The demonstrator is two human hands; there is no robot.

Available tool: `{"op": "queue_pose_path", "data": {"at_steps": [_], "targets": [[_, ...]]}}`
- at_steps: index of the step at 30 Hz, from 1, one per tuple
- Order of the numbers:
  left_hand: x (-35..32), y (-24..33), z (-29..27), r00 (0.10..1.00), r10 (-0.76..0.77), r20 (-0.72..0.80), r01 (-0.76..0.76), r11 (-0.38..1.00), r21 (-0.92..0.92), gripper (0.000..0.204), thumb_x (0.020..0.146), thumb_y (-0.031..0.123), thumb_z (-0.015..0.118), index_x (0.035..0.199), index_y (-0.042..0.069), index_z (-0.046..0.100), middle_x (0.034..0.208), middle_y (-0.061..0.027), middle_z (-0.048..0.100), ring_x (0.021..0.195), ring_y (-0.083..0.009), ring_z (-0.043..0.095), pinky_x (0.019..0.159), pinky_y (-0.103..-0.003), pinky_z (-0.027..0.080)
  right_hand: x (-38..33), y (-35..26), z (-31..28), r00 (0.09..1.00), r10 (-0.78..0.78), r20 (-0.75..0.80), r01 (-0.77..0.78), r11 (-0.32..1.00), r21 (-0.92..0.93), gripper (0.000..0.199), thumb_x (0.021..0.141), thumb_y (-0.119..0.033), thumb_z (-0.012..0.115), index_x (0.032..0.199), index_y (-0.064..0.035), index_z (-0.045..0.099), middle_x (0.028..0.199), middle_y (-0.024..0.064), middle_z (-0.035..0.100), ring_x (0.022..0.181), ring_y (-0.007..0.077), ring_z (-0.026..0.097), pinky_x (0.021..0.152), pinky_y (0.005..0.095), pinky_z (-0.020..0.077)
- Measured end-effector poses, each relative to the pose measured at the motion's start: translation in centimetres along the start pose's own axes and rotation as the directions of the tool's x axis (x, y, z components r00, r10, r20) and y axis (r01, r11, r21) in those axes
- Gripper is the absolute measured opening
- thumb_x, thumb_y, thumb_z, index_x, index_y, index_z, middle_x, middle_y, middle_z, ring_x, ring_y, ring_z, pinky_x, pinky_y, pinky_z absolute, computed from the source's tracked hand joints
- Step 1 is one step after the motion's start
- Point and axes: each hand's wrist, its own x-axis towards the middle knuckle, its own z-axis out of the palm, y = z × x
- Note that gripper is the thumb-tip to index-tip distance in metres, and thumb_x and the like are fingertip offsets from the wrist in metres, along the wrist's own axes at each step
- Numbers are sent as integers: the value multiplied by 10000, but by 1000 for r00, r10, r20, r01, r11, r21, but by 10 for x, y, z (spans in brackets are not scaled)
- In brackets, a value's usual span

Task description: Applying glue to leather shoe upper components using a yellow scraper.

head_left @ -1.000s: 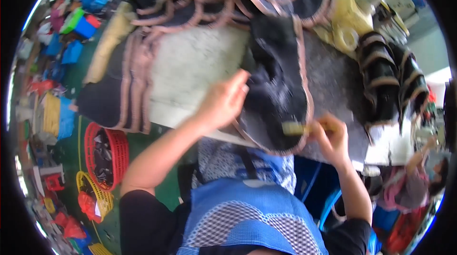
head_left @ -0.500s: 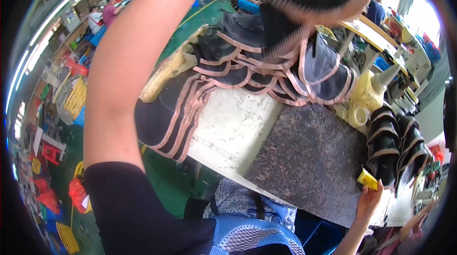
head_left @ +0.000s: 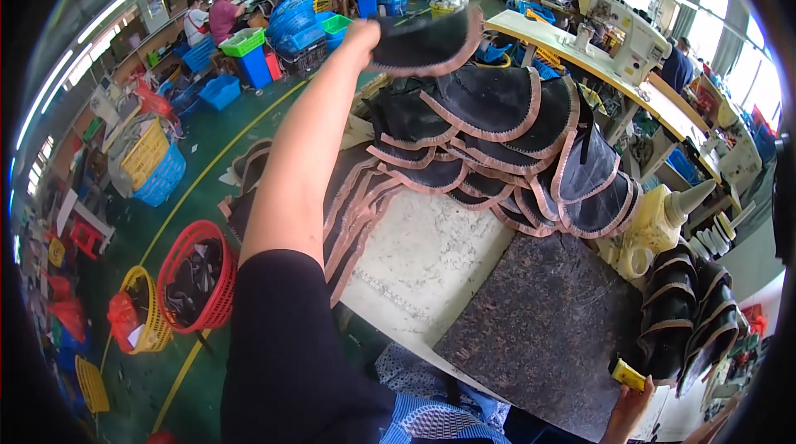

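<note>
Stretched out to the far side of the table, my left hand (head_left: 362, 38) is closed on the left end of a black shoe-upper piece (head_left: 427, 39) with a pinkish-brown notched border. The piece is held up in the air above a heap of similar black pieces (head_left: 489, 104). Low on the right, my right hand (head_left: 632, 404) grips a small yellow tool with a dark end (head_left: 628, 375), its exact kind unclear. That hand is by the right edge of a dark speckled board (head_left: 539, 320), close to overlapping rows of shaped black pieces (head_left: 667, 311).
A yellow bottle with a grey cone spout (head_left: 655, 224) stands on the table's right side. More bordered pieces (head_left: 352, 195) lie along the left edge, partly behind my arm. Red (head_left: 222, 303) and yellow baskets (head_left: 153, 332) stand on the green floor. A sewing machine (head_left: 626, 29) sits beyond.
The held piece has moved left and away, from close overhead to beyond the heap's far left. My left arm reaches farther forward, and the view has tilted up. The right hand keeps the yellow tool.
</note>
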Motion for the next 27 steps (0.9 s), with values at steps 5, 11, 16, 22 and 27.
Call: {"op": "queue_pose_path", "data": {"at_steps": [5,11,16,22,27], "targets": [[-44,-64,-55,917,-315,245,222,912,345,413,996,369,613,1274,66,574,1103,-119,664,962,-263,670,771,-412,555,2,-1,28,999,43,9,-42,995,-92,299,994,-345,645,1089,-61,638,978,54,669,784,96,637,602,165,514],[-104,-44,-190,820,-410,399,-113,567,816,520,935,515,651,1013,6,721,878,-57,677,807,-163,587,711,-364,495,28,-5,1,991,53,119,-40,993,-110,356,1001,-398,617,1125,-66,650,992,47,668,768,108,610,637,173,484],[-195,-103,-217,693,-532,486,-247,458,854,974,740,722,744,1288,-73,623,1286,-252,639,1228,-323,602,1039,-388,461,34,8,46,991,41,130,-33,997,-69,355,1026,-351,594,1198,-43,629,1109,59,652,922,114,639,732,178,535],[-195,-110,-216,949,-169,268,-109,619,778,678,720,349,885,1225,-32,641,1120,-200,703,1009,-275,670,889,-393,516,17,-21,88,825,44,563,23,993,-112,309,1039,-322,580,1190,-59,634,1061,39,655,860,100,614,689,221,502],[-229,-26,-243,878,28,478,-378,651,658,638,888,277,775,1385,-37,528,1400,-183,561,1293,-263,536,1111,-399,404,-6,-46,118,979,-149,140,204,777,-596,324,1049,-336,570,1181,-64,685,918,1,642,531,28,475,469,174,362]]}}
